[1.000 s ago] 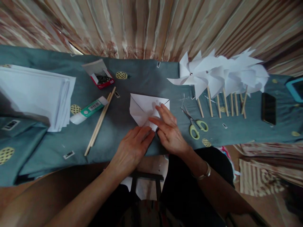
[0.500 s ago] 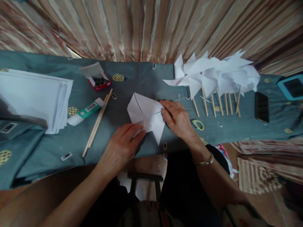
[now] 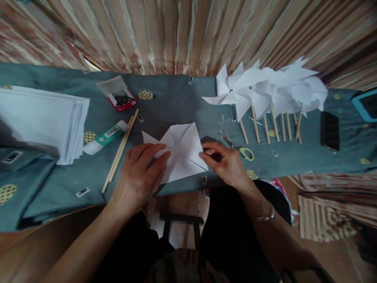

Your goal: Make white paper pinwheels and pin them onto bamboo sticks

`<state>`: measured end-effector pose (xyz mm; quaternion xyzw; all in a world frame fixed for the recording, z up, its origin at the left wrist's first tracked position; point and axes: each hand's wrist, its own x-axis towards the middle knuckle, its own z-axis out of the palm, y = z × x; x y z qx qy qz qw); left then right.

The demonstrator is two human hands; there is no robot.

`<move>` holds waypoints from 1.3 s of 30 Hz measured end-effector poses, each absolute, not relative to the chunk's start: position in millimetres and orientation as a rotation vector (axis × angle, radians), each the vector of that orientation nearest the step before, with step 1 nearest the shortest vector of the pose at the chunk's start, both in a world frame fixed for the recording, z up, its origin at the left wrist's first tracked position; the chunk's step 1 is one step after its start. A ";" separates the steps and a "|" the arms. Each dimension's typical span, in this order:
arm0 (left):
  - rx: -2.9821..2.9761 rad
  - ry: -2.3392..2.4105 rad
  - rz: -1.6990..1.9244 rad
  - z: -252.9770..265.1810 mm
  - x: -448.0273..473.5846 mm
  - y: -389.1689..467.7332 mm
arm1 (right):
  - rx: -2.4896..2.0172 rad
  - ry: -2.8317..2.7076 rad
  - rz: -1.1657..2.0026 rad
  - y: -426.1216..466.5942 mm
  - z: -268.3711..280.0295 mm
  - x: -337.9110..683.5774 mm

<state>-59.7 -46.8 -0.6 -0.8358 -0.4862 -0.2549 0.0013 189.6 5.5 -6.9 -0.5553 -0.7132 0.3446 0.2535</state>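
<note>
Between my hands, on the cloth-covered table, lies a white paper sheet [image 3: 185,143] with slits cut in toward its middle. One pointed flap sticks out at its upper left, and a dark slit runs to the lower right corner. My left hand [image 3: 144,169] is closed on the paper's left side, thumb and fingers near the middle. At the right edge, my right hand [image 3: 222,159] pinches the paper between thumb and forefinger. Just beyond that hand lie scissors [image 3: 246,153] with green handles. Finished paper pinwheels [image 3: 241,92] on wooden sticks overlap at the back right.
To the left are a stack of white paper [image 3: 38,122], a glue tube [image 3: 106,137], wooden sticks [image 3: 120,151] and an open red box [image 3: 123,100] of small dark fasteners. A phone [image 3: 330,131] and a blue-framed device [image 3: 365,106] lie far right. A curtain [image 3: 176,35] hangs behind.
The paper has been turned, so its pointed flap now sticks out at the upper left instead of the bottom. My left hand shifted left; my right moved slightly down, uncovering more of the scissors.
</note>
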 end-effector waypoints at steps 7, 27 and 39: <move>-2.831 -1.429 -0.746 -7.5 -30.7 -60.8 | -1.504 -2.153 0.644 3.7 -6.1 190.2; -2.801 -1.470 -0.918 -2.2 -37.4 -67.8 | -1.006 -1.919 1.425 11.3 2.1 190.2; -2.827 -1.480 -0.960 -5.6 -33.4 -74.7 | -1.171 -2.082 1.000 8.1 -7.0 159.2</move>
